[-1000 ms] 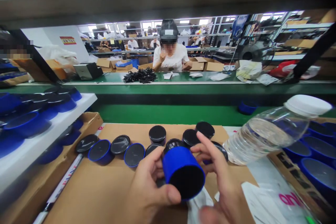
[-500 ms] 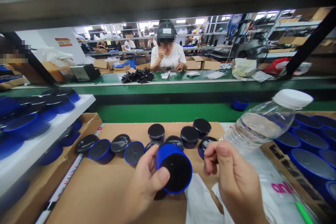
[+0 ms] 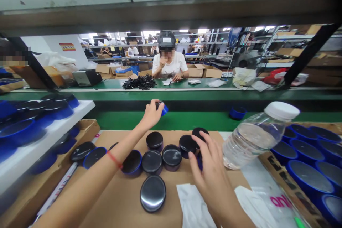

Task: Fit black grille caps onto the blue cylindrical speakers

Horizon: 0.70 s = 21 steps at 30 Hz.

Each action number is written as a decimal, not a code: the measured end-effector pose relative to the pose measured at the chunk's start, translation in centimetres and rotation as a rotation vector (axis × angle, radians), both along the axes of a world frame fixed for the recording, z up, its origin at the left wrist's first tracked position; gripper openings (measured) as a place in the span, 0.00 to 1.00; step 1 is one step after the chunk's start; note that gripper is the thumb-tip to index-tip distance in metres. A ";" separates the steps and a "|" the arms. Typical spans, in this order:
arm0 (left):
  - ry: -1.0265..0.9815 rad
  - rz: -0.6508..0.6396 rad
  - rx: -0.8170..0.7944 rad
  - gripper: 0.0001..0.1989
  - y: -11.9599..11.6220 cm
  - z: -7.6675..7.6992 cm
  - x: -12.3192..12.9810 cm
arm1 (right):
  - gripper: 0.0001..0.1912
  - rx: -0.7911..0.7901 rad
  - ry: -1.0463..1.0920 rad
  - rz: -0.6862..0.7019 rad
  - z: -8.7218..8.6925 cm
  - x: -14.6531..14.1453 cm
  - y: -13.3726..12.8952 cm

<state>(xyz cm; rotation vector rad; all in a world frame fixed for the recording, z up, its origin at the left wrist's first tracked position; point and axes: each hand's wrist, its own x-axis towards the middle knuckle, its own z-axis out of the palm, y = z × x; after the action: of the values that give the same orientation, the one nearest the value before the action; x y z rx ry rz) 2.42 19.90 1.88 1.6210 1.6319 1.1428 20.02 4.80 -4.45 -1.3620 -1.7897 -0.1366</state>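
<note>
My left hand (image 3: 153, 115) is stretched out over the green surface, its fingers closed on a round blue-and-black case (image 3: 165, 110). My right hand (image 3: 211, 171) is lower down, fingers spread, close above a black-topped round case (image 3: 187, 145); whether it touches it I cannot tell. Another black-topped case (image 3: 201, 132) is just behind those fingertips. More cases stand on the cardboard, among them a glossy black one (image 3: 153, 193) nearest me and a blue-rimmed one (image 3: 132, 163) partly behind my left forearm. A white cloth (image 3: 193, 203) lies beside my right wrist.
A water bottle (image 3: 256, 137) leans at the right, before a carton of blue cases (image 3: 311, 176). At the left are a white tray (image 3: 87, 106) loaded with cases and a marker pen (image 3: 57, 188). One blue case (image 3: 237, 113) sits on the green surface (image 3: 187, 119). A person (image 3: 170, 62) sits opposite.
My left hand has moved forward, away from me, carrying the blue case to the green surface. My right hand has gone from curled to spread, reaching left toward the cases. The view has tilted slightly up.
</note>
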 end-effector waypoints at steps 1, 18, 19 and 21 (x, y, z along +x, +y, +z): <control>0.096 0.006 -0.003 0.19 1.5 -0.6 0.4 | 0.21 0.015 -0.065 -0.022 -0.7 0.0 0.4; 0.562 -0.426 0.373 0.20 -13.8 -1.9 -3.3 | 0.24 -0.010 -0.134 0.037 -2.7 1.2 2.3; 0.557 -0.421 0.402 0.21 -14.4 -2.5 -3.7 | 0.22 -0.015 -0.074 0.027 -2.4 1.2 2.2; 0.500 -0.386 0.433 0.20 -15.1 -3.6 -4.1 | 0.18 -0.018 0.067 -0.004 -1.7 1.3 2.0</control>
<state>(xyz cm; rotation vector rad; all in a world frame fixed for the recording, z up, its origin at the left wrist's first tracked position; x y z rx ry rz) -1.67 4.78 -1.68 2.5339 1.2969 0.9765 21.31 6.78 -6.10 -1.3678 -1.7364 -0.0764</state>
